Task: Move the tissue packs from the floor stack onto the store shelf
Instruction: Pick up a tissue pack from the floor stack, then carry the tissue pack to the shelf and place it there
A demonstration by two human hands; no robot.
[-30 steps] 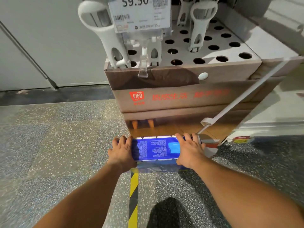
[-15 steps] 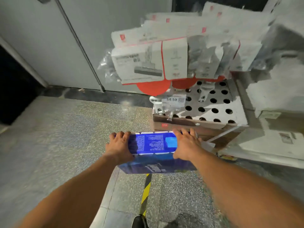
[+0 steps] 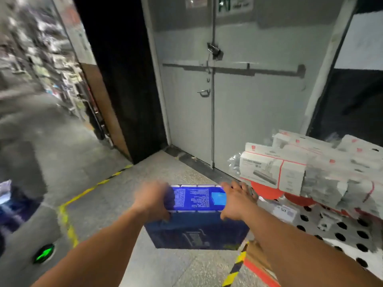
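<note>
A blue tissue pack (image 3: 195, 216) with white print on its top face hangs in the air at the lower middle of the view, well above the floor. My left hand (image 3: 152, 200) grips its left end and is blurred by motion. My right hand (image 3: 237, 200) clasps its right end. No floor stack and no store shelf for tissue shows in this frame.
A cardboard display stand (image 3: 331, 230) with a perforated top and stacked white boxes (image 3: 294, 172) stands at the right. Grey double doors (image 3: 228, 100) are ahead. Yellow-black floor tape (image 3: 68, 214) runs across the terrazzo. An aisle with blurred shelves (image 3: 37, 54) opens on the left.
The pack has been lifted off the floor by both hands and the view has swung up and left, from the stand's base to the doors and aisle.
</note>
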